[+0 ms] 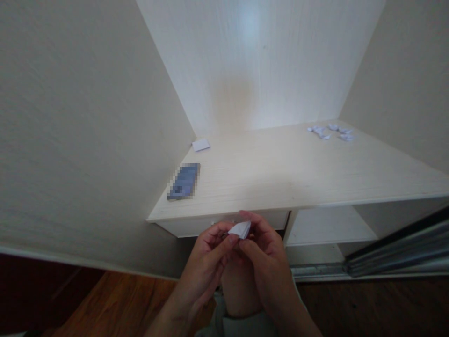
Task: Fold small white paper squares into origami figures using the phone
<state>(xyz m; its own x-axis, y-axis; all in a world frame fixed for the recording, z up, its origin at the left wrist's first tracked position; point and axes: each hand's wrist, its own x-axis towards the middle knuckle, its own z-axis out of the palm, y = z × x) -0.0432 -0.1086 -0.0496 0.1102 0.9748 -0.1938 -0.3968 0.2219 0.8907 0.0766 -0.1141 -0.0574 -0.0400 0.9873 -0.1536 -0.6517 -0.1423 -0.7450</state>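
A small piece of folded white paper (241, 229) is held up in front of the shelf's front edge, its tip pointing up and to the right. My left hand (212, 255) pinches it from the left, thumb at its lower edge. From the other side my right hand (266, 250) grips it too, with the thumb below and the fingers curled behind. The fingertips hide part of the paper's lower and back side.
A pale wooden shelf (252, 164) spans the cabinet. On it lie a pixelated blue phone (184, 181), a flat white paper stack (201, 145) at the back left, and several folded paper pieces (319, 132) at the back right. Below are a drawer (196, 227) and an open compartment (329, 224).
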